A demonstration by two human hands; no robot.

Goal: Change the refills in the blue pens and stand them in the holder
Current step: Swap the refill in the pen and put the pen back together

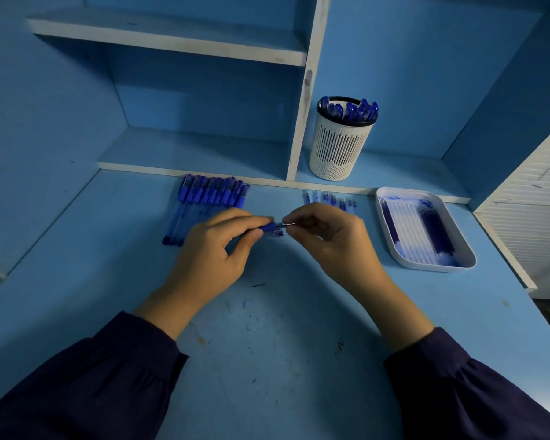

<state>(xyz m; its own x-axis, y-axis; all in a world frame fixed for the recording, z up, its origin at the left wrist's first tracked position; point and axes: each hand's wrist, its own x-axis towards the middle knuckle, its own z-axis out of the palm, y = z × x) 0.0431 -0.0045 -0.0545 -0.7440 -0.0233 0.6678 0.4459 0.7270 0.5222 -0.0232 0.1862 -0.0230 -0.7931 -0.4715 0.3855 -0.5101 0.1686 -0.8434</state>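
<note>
Head view. My left hand [216, 249] curls round the blue pen [267, 228], thumb and forefinger gripping its dark grip section just above the surface [283, 312]. My right hand [327, 236] pinches the thin metallic end that sticks out of the pen; I cannot tell whether this is the tip or the refill. Behind the left hand a row of blue pens [204, 208] lies side by side against the shelf edge. Behind the right hand lies a row of small blue pieces [331, 200], too small for me to identify. The white tray [426, 266], on the right, contains refills [407, 230]. The slotted white holder [340, 144] stands on the lower shelf [410, 176] with capped pens upright in it.
</note>
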